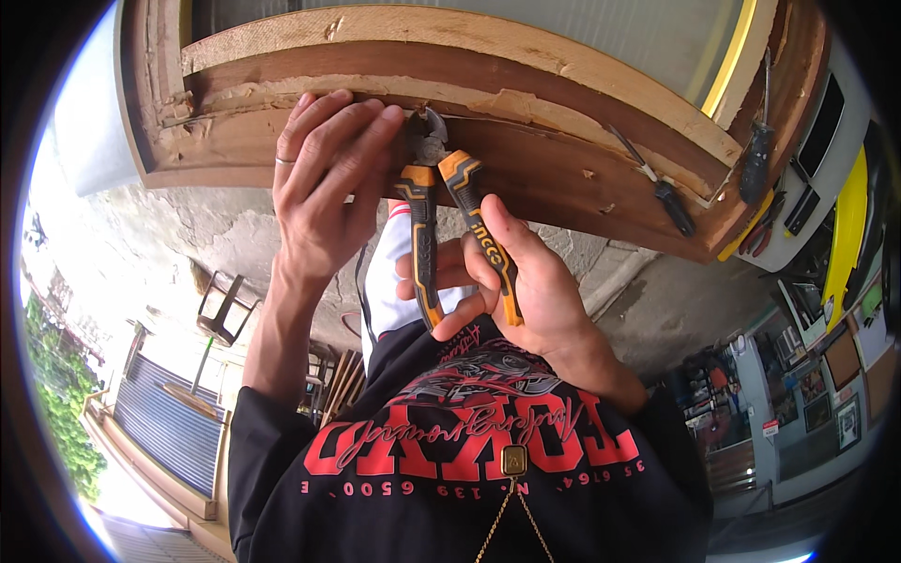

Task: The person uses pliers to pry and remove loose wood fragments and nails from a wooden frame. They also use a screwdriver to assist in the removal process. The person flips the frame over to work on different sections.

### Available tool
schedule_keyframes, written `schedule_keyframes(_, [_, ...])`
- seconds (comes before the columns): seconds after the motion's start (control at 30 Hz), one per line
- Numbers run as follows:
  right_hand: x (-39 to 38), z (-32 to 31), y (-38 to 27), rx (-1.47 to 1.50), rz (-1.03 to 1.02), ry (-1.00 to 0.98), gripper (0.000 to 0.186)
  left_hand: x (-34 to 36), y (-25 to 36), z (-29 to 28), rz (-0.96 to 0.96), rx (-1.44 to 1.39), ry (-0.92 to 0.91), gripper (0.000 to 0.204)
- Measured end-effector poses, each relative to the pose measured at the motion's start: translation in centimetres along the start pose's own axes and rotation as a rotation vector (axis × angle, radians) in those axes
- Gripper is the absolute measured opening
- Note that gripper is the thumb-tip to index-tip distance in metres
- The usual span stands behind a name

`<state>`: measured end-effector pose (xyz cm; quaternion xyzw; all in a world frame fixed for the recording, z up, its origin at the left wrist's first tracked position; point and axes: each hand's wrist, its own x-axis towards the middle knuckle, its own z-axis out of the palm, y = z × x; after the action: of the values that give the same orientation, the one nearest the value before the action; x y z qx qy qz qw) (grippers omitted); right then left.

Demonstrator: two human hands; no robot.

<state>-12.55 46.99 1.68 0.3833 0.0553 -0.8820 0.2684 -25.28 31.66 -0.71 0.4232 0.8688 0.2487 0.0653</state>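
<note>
My right hand (535,281) holds pliers (424,244) with black and orange handles. Thumb and fingers are around the handles, which are spread apart. The pliers' jaws stand parted over the near strip of a brown wooden frame (544,178), by a thin split line in the wood. Whether the jaws touch anything there is too small to tell. My left hand (328,178) lies on the same strip just left of the jaws, its fingers stretched out over the wood and its thumb mostly hidden. Rough, torn pale wood runs along the frame beyond my fingertips.
On the frame's right part lie two screwdrivers, one with a dark handle (674,208) and another (756,159) nearer the corner. Red-handled pliers (755,236) rest past that corner. A pale panel (469,38) fills the frame. A stool (225,305) stands on the concrete floor at left.
</note>
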Motion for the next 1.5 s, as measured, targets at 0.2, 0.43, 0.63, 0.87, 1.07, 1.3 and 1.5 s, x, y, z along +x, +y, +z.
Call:
schedule_keyframes(0.2, [-0.1,1.7,0.9,0.243,-0.006,0.039,0.065,0.4,-0.4,-0.5,-0.009,-0.079,-0.038,0.032])
schedule_keyframes(0.43, [-1.1,4.3,0.7,0.374,0.013,0.135,0.063,0.8,-0.9,-1.0,-0.022,-0.141,-0.089,0.033])
schedule_keyframes(0.63, [-1.8,6.4,-0.4,0.503,0.08,0.227,0.064,1.2,-1.5,-2.2,-0.041,-0.253,-0.234,0.039])
schedule_keyframes(0.87, [-2.0,8.2,-1.9,0.621,0.155,0.337,0.067,1.5,-1.3,-2.2,-0.126,-0.334,-0.225,0.032])
schedule_keyframes(1.07, [-1.9,9.2,-3.4,0.689,0.209,0.394,0.069,2.0,-1.2,-2.3,-0.201,-0.414,-0.186,0.03])
schedule_keyframes(1.3, [-1.1,10.7,-4.3,0.683,0.226,0.528,0.069,2.1,-1.3,-2.7,-0.297,-0.489,-0.215,0.031])
schedule_keyframes(1.5, [-0.5,10.8,-3.7,0.478,0.286,0.618,0.068,2.2,-1.6,-3.3,-0.287,-0.5,-0.315,0.032])
